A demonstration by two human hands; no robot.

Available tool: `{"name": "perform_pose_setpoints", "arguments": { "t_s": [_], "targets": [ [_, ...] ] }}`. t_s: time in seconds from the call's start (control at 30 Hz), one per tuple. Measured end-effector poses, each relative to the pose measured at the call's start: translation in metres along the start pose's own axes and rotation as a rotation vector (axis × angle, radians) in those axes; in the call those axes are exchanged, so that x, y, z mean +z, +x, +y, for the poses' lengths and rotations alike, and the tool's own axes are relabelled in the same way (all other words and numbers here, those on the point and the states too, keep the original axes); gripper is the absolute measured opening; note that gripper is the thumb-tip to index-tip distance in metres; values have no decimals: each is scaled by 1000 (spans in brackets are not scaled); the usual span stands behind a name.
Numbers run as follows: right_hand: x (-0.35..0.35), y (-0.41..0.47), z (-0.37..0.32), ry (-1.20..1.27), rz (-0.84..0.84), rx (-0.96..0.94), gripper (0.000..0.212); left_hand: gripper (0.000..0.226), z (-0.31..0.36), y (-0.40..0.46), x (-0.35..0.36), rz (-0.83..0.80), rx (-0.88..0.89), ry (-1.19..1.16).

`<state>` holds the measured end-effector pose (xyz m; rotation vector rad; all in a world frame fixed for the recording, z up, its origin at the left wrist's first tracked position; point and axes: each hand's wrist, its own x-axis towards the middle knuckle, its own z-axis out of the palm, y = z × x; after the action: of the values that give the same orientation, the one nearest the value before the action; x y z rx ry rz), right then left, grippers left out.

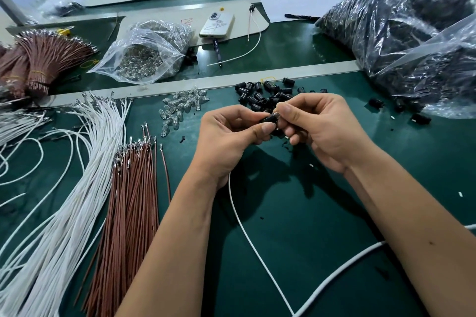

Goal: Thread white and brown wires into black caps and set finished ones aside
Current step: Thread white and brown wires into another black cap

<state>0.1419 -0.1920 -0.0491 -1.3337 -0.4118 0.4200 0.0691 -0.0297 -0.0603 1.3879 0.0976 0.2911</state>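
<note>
Hands meet over the middle of the green table (pixel 322 213). The left hand (pixel 226 136) and right hand (pixel 316 126) both pinch one black cap (pixel 270 119) between curled fingertips, just near of the loose pile of caps (pixel 265 95). A white wire (pixel 247 237) trails from under the left hand toward the near edge. White wires (pixel 77 175) and brown wires (pixel 134 201) lie fanned to the left, a heap of clear bulbs (pixel 180 108) far-left of the hands. Bags of black parts (pixel 401 33) crowd the far right. Bare table shows between and near of the forearms.
</note>
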Motion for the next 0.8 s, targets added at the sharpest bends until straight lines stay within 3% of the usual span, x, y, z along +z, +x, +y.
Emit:
{"name": "perform_pose_setpoints", "arguments": {
  "t_s": [0.8],
  "targets": [
    [12,-1,6,-20,44,-25,18,13,-1,3,3,33,-54,-46]
  ]
}}
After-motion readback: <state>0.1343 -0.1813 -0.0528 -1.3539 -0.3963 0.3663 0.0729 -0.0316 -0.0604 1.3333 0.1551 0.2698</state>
